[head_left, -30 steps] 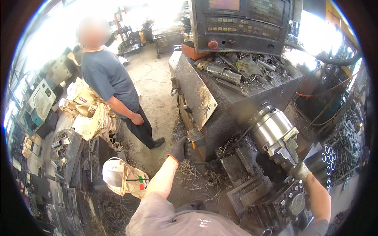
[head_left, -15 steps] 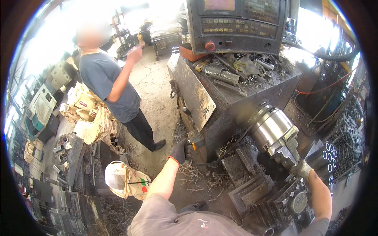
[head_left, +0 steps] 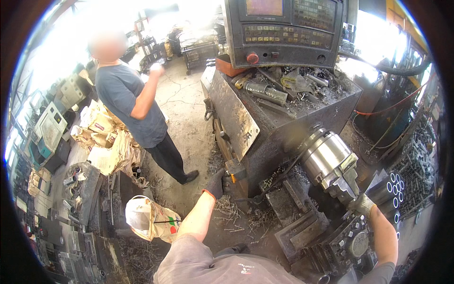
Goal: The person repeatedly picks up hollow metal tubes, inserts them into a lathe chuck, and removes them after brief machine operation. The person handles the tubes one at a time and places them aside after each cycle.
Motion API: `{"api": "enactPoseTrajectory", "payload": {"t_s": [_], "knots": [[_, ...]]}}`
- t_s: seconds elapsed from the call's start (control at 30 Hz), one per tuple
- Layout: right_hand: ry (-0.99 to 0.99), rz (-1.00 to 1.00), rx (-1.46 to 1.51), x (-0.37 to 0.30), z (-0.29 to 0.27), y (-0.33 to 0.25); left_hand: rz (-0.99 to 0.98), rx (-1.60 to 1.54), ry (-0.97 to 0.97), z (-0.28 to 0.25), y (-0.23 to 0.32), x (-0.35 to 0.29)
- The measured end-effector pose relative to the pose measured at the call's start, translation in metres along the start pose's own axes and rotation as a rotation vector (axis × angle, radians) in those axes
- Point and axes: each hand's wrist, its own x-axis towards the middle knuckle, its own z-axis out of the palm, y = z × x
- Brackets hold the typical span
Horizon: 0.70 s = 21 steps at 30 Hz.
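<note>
My left hand [head_left: 215, 183], in a dark glove with an orange cuff, is closed at a dark block [head_left: 235, 169] with an orange piece, by the machine's side. What its fingers hold is too dark to make out. On the right, my right hand [head_left: 363, 204] in a pale, stained glove is at the stepped jaws [head_left: 344, 185] of a shiny lathe chuck [head_left: 328, 156]. Its fingers are curled in at the front of the chuck, and whatever they grip is hidden. Just below that hand sits a dark tool turret [head_left: 358, 244].
A control panel [head_left: 286, 35] with a red knob stands above a chip-strewn machine top [head_left: 307, 106]. A co-worker [head_left: 135, 104] stands at the left, near piled paper sacks [head_left: 111, 151]. Close to my left arm is an open sack [head_left: 163, 222]. Metal tubes [head_left: 385, 194] lie stacked at the right.
The co-worker's raised hand has come down slightly and in toward the body. Both my hands stay in place, and the chuck looks the same.
</note>
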Motion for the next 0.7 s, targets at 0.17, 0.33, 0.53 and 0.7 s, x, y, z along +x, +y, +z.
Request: {"api": "enactPoseTrajectory", "payload": {"t_s": [0.17, 0.33, 0.53, 0.7], "knots": [[0.05, -0.057, -0.193, 0.007, 0.005, 0.007, -0.013, -0.056, -0.033, 0.001, -0.001, -0.001], [0.061, -0.013, 0.012, 0.009, 0.005, 0.008, -0.011, -0.066, -0.005, -0.006, -0.001, 0.011], [-0.076, -0.128, 0.14, -0.003, 0.0, 0.002, -0.054, -0.104, -0.14, -0.02, -0.006, 0.017], [0.042, -0.359, -0.062, 0.023, 0.011, 0.023, 0.035, 0.165, -0.069, -0.031, -0.002, 0.029]]}}
